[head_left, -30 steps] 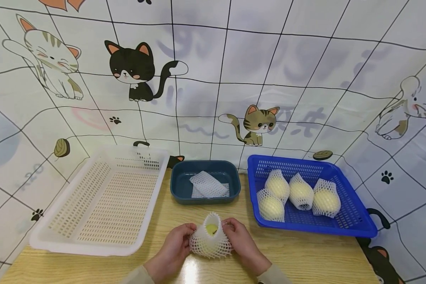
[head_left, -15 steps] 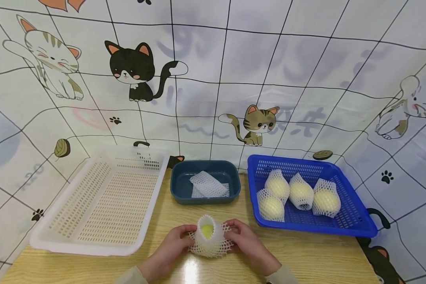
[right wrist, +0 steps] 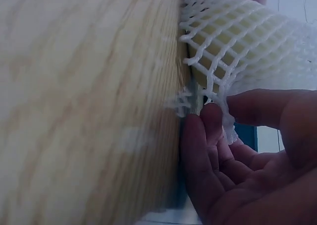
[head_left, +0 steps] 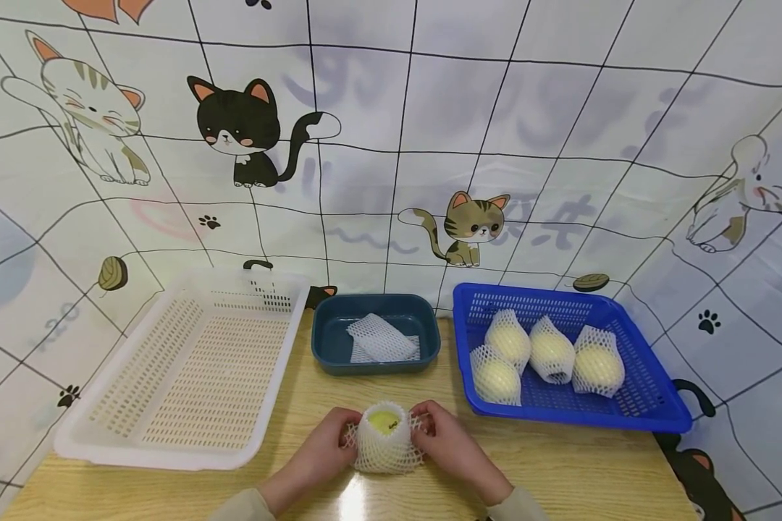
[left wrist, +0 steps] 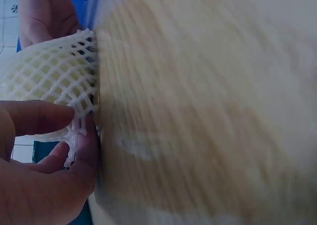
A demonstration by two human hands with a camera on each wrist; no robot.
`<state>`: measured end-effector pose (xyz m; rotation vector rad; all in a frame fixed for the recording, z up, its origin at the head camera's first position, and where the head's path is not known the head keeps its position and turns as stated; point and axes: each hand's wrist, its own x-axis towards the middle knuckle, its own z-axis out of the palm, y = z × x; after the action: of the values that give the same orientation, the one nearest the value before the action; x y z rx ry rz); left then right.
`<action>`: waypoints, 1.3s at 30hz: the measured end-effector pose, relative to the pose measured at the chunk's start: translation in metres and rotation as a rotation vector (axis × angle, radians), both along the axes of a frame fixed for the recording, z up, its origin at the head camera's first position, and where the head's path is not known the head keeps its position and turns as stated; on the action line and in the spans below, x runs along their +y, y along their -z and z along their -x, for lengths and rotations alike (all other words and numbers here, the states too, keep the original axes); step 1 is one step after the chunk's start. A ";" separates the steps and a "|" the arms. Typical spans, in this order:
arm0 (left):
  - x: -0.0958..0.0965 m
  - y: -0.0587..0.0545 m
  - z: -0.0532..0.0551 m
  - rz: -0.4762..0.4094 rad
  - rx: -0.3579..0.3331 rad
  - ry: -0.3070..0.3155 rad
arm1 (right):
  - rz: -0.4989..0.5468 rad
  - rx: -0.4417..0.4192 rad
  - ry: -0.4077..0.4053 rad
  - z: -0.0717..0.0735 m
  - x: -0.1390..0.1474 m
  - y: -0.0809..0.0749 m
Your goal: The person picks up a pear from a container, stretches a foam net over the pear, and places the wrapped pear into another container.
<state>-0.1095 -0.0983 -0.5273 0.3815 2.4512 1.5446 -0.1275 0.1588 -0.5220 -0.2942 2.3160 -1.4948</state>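
Observation:
A pale yellow fruit stands on the table inside a white foam fruit net, its top showing through the round upper opening. My left hand pinches the net's lower left edge between thumb and fingers; the left wrist view shows the mesh stretched toward that thumb. On the opposite side my right hand pinches the lower right edge. A strip of mesh runs between its thumb and fingertips in the right wrist view. Most of the fruit's body is behind the mesh.
A white slotted basket stands at the left. Behind the hands, a dark teal tray holds flattened foam nets. The blue basket at the right contains several netted fruits. A cat-print sheet closes off the back.
The net's upper opening has widened and sunk lower around the fruit, so more of the yellow top shows. Both hands stay at the net's sides, with slight shifts of grip.

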 end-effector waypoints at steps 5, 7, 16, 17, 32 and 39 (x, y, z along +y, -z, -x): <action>0.001 0.002 0.002 0.102 0.121 0.054 | -0.212 0.175 -0.023 -0.001 -0.003 0.001; 0.002 0.002 0.002 0.150 0.175 0.067 | -0.295 0.239 -0.025 -0.002 -0.005 0.001; 0.005 0.000 0.000 0.322 0.335 0.104 | -0.471 0.419 -0.053 -0.006 -0.015 -0.005; 0.006 0.000 0.000 0.332 0.341 0.106 | -0.480 0.431 -0.056 -0.006 -0.016 -0.005; -0.001 -0.004 0.003 0.432 0.349 0.143 | -0.602 0.497 -0.076 -0.008 -0.009 -0.010; -0.011 -0.020 0.007 0.346 0.229 0.189 | -0.453 0.428 -0.163 -0.011 0.005 -0.018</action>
<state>-0.1160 -0.1089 -0.5076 0.7328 2.6940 1.0258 -0.1165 0.1639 -0.5041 -0.7093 2.7948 -0.8539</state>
